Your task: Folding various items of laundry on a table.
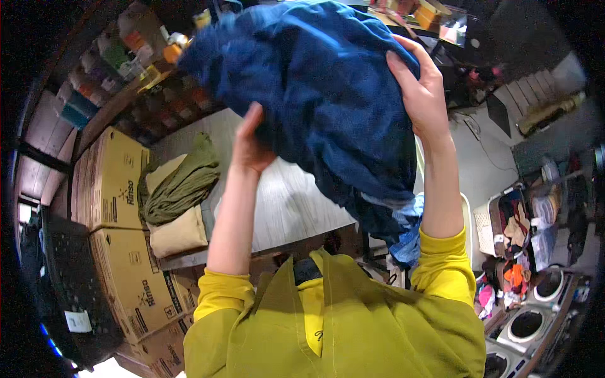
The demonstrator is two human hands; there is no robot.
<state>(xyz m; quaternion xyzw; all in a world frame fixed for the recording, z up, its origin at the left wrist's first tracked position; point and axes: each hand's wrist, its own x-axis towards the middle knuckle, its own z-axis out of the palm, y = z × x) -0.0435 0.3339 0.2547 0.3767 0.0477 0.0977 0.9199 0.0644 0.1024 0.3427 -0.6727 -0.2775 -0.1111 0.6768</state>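
My right hand [420,90] grips the edge of a large dark blue garment [326,90], thumb in front. My left hand [253,141] is at the garment's lower left side, thumb up; its fingers are blurred and partly behind the cloth, so its hold is unclear. The bunched garment hangs above a pale wood-grain table [293,203]. Lighter blue cloth [409,236] lies below it, near my right forearm. On the table's left part, an olive green garment [184,189] rests over folded beige cloth [179,234].
Stacked cardboard boxes [120,189] stand left of the table. Bottles and packs line a shelf [113,106] at the upper left. At the right are a white basket [487,229] of clothes, a heap of clothes [513,279] and several front-loading machines [527,326].
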